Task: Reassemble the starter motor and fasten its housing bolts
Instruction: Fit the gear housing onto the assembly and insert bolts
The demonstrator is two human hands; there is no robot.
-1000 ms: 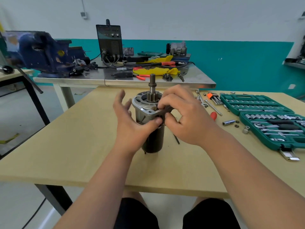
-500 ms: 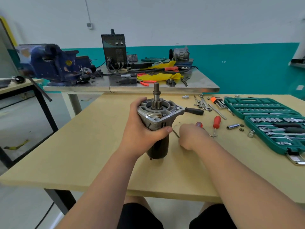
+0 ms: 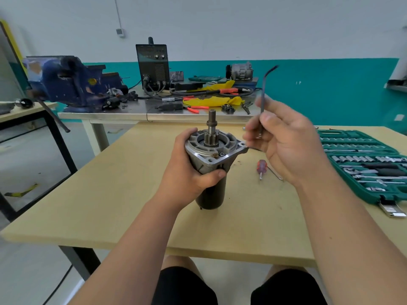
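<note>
**Steel motor upright, hex key aloft**

Motor (image 3: 209, 168) stands mid-table (image 3: 110, 194). Left hand (image 3: 187, 175) wraps its fingers round the housing under the flange. At its 2 o'clock, right hand (image 3: 284, 146) pinches a blurred hex key (image 3: 263, 100). Motor likely heavy, rigid and smooth-sided: grip the body, not the shaft.

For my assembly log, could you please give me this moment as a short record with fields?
left hand: grips the starter motor, upright on the wooden table
right hand: holds an L-shaped hex key raised, bent end up, not touching the motor
housing: one dark bolt head visible in the front flange
on table: red-handled screwdriver right of the motor; open green socket set far right
stage: key not yet on the bolt
</note>
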